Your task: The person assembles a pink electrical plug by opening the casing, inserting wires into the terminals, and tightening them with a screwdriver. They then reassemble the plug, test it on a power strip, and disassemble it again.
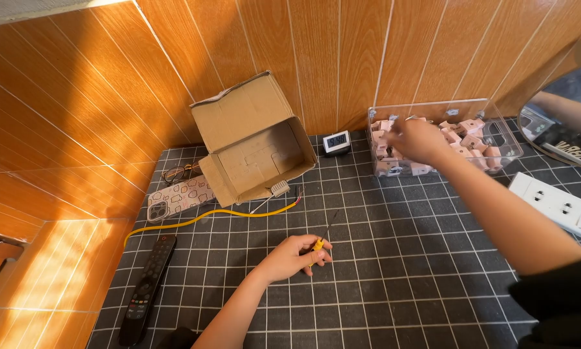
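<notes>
My left hand (295,256) rests on the dark grid mat (394,271), its fingers closed around the yellow handle of a small screwdriver (321,238) whose thin shaft points away from me. My right hand (417,140) reaches into a clear plastic box (502,132) at the back right, which is filled with several small pink and white blocks (474,126). The fingers are down among the blocks; whether they grip one is hidden.
An open cardboard box (255,139) lies on its side at the back. A small digital clock (336,142) stands beside it. A yellow cable (206,216), a phone in a patterned case (177,197), glasses (179,172), a black remote (147,289) and a white power strip (555,205) lie around.
</notes>
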